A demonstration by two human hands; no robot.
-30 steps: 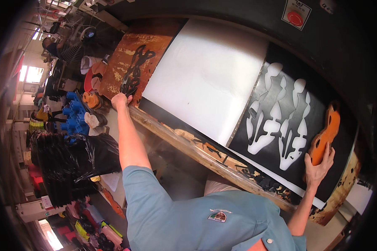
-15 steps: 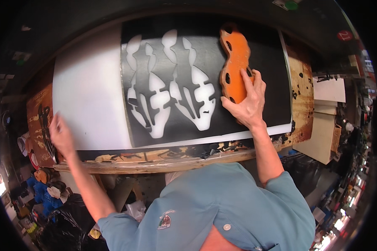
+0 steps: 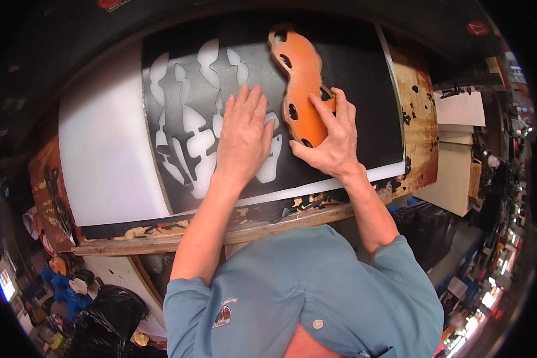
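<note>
A black sheet (image 3: 364,131) lies on the white board (image 3: 110,143), whose surface shows through several cut-out shapes (image 3: 201,146) in the sheet. On the sheet, right of these holes, rests a wavy orange cutting die (image 3: 303,59) with dark openings along its edges. My right hand (image 3: 334,134) grips the die's near end, thumb at its lower left edge and fingers across its top and right side. My left hand (image 3: 244,137) lies palm down over the right-hand cut-outs, fingers stretched out and holding nothing; it covers part of those holes.
Black scraps (image 3: 292,206) lie along the near wooden edge (image 3: 262,228) of the bench. More bits dot the worn wooden surface (image 3: 420,143) at the right. Dark cords (image 3: 56,197) hang at the left, above a black plastic bag (image 3: 110,316). A dark overhead structure spans the far side.
My left hand has moved from the white board's left edge rightward onto the black sheet. The right hand stays on the cutting die; the whole view has shifted somewhat.
</note>
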